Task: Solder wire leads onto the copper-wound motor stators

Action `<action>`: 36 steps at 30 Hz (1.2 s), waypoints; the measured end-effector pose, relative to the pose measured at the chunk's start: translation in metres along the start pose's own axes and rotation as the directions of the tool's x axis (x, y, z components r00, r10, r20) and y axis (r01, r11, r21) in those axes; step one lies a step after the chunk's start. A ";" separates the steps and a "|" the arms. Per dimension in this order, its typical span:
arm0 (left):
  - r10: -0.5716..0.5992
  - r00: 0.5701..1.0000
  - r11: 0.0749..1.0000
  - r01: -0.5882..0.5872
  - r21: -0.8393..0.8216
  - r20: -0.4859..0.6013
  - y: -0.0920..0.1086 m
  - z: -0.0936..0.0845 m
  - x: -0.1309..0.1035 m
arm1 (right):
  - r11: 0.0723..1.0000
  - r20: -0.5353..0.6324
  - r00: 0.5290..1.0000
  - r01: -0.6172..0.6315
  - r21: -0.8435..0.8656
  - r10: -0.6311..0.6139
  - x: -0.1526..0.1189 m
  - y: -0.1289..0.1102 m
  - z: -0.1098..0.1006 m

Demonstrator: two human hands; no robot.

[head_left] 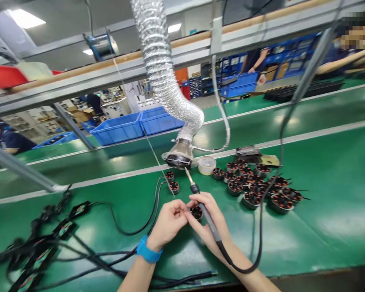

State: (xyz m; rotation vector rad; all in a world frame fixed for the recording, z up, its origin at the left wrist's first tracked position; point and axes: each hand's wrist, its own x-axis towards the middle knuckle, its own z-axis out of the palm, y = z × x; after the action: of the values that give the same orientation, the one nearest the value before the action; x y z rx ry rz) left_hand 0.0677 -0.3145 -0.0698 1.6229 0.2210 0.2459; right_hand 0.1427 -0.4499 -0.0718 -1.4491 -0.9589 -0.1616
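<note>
A soldering iron (207,217) lies in my right hand (214,221), its tip pointing up and away beneath the fume hood (180,154). Close beside it, my left hand (168,223), with a blue band (149,249) at the wrist, has its fingertips pinched together. Whatever those fingers hold is too small to make out. Just under both hands sits a small round motor part with copper coils (196,213), partly covered by fingers. Thin solder wire (153,154) runs down from a spool (101,46) towards my left hand. Two more coil parts (174,187) with black cables stand behind it.
Several coil parts (251,188) cluster on the green bench at right, near a round tub (207,165). Black cables with small circuit boards (63,229) spread at left. A foil duct (161,61) hangs overhead. Blue bins (118,129) stand behind; other people are farther back.
</note>
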 end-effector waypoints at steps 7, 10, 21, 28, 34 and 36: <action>-0.005 0.998 1.000 0.006 -0.011 0.060 0.001 0.003 -0.002 | 0.994 0.059 0.996 0.069 -0.085 -0.064 0.004 0.000 0.003; -0.004 0.998 1.000 0.004 -0.009 0.061 0.002 0.000 -0.003 | 0.993 0.081 0.995 0.067 -0.100 -0.059 0.005 0.002 0.004; 0.067 0.997 0.978 -0.071 0.197 0.029 0.012 -0.015 -0.003 | 0.986 0.099 0.994 0.056 -0.155 -0.041 0.004 0.007 -0.004; -0.017 0.998 0.999 0.020 0.042 -0.062 0.002 -0.006 0.001 | 0.984 0.090 0.995 0.060 -0.165 -0.045 -0.005 0.017 0.003; -0.032 0.982 0.981 0.067 0.182 -0.187 -0.001 -0.004 0.002 | 0.984 0.016 1.000 -0.007 -0.181 0.010 -0.005 0.023 -0.002; -0.051 0.977 0.979 0.090 0.185 -0.205 -0.001 -0.005 0.004 | 0.980 -0.045 0.998 -0.059 -0.190 0.051 -0.006 0.024 -0.008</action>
State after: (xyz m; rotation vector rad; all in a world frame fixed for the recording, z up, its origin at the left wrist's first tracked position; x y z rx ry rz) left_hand 0.0698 -0.3087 -0.0709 1.7794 0.4684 0.3416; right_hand 0.1567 -0.4551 -0.0926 -1.6413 -0.8885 -0.2466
